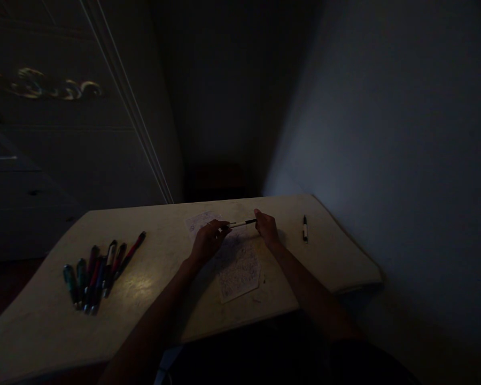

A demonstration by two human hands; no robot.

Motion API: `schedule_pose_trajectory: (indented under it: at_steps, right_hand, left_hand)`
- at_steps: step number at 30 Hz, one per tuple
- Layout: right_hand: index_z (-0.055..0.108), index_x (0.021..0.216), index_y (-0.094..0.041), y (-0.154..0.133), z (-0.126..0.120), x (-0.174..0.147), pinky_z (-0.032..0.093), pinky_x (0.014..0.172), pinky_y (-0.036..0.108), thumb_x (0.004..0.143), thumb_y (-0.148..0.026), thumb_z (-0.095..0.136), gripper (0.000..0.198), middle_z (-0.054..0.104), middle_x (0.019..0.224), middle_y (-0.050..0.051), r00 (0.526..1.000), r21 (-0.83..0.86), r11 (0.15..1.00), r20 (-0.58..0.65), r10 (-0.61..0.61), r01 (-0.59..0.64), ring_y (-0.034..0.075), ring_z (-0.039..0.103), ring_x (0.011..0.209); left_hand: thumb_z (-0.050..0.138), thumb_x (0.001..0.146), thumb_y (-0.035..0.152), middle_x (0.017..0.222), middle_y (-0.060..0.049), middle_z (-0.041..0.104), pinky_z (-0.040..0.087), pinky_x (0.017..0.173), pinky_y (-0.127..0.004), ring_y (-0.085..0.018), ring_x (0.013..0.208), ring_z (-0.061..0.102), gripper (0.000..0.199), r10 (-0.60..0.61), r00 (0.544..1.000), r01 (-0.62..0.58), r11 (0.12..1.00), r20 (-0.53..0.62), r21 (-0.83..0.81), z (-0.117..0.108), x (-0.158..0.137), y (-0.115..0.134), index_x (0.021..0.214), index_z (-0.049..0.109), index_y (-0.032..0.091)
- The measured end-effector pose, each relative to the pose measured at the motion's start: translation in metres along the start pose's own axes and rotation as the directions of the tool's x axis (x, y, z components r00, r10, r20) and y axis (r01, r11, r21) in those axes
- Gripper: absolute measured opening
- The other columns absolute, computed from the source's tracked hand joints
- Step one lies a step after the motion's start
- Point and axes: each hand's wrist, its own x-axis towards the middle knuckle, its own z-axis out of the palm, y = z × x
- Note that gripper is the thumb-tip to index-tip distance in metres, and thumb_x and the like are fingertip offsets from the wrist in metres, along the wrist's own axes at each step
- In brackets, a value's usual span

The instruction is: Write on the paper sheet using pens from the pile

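Between my two hands a white and black pen (240, 223) is held nearly level above the table. My left hand (209, 240) is closed on its left end, fingertips pinched together. At the dark right end, my right hand (266, 226) grips it with the thumb on top. Beneath the hands lies a sheet of paper (240, 270) covered in dark scribbled marks, and another marked sheet (196, 220) shows behind my left hand. Dim light hides the pen's finer parts.
Several coloured pens (100, 275) lie grouped on the left of the pale table (164, 315). A single white and black pen (305, 230) lies at the right. A wall (385, 133) borders the right side; a cabinet (64, 155) stands at the left.
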Motion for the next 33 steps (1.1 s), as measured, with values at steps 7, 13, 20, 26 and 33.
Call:
schedule_pose_trajectory:
  at_steps: [7,13,20,26,33]
  right_hand:
    - [0.041,0.05,-0.022,-0.003,-0.001,-0.002,0.024,0.038,0.023,0.076,-0.072,0.055,0.059,0.037,0.041,-0.005,0.999,0.033,0.999,0.038,-0.018,0.017,0.007,0.031,0.037]
    - [0.043,0.05,-0.021,-0.004,-0.002,-0.002,0.024,0.037,0.022,0.074,-0.075,0.056,0.06,0.039,0.04,-0.005,0.999,0.04,0.999,0.042,-0.007,0.005,0.007,0.033,0.036]
    - [0.044,0.048,-0.021,-0.003,-0.002,-0.001,0.025,0.037,0.023,0.074,-0.076,0.056,0.061,0.039,0.039,-0.005,0.999,0.044,0.999,0.035,0.01,-0.012,0.007,0.033,0.034]
    - [0.047,0.052,-0.02,-0.004,-0.001,-0.003,0.025,0.037,0.022,0.076,-0.073,0.057,0.06,0.042,0.042,-0.004,0.997,0.042,0.999,0.075,-0.006,0.002,0.007,0.035,0.036]
    - [0.052,0.06,-0.02,-0.01,0.001,-0.006,0.026,0.035,0.021,0.074,-0.076,0.058,0.058,0.049,0.047,-0.004,0.989,0.054,0.998,0.15,0.009,-0.018,0.007,0.037,0.036]
  left_hand:
    - [0.044,0.096,0.052,0.059,-0.004,0.065,0.041,0.056,-0.024,-0.014,0.054,0.059,0.052,-0.134,0.987,0.126,0.988,0.092,0.087,-0.009,0.004,0.012,0.065,0.066,0.017]
    - [0.04,0.096,0.054,0.056,-0.002,0.062,0.04,0.052,-0.023,-0.013,0.051,0.058,0.054,-0.221,0.971,0.221,0.975,0.09,0.004,-0.011,0.004,0.013,0.066,0.065,0.017]
    - [0.066,0.082,0.053,0.086,-0.004,0.072,0.047,0.056,-0.023,-0.011,0.057,0.059,0.037,-0.102,0.995,0.102,0.993,0.005,-0.056,-0.005,0.003,0.001,0.099,0.068,0.02]
    - [0.049,0.093,0.052,0.065,-0.003,0.068,0.043,0.057,-0.023,-0.014,0.058,0.06,0.043,-0.14,0.989,0.14,0.99,0.051,0.01,-0.009,0.004,0.007,0.077,0.069,0.018]
    - [0.038,0.095,0.058,0.048,-0.001,0.058,0.035,0.048,-0.023,-0.013,0.048,0.057,0.059,-0.25,0.967,0.248,0.968,0.045,0.045,-0.014,0.006,0.013,0.057,0.061,0.018]
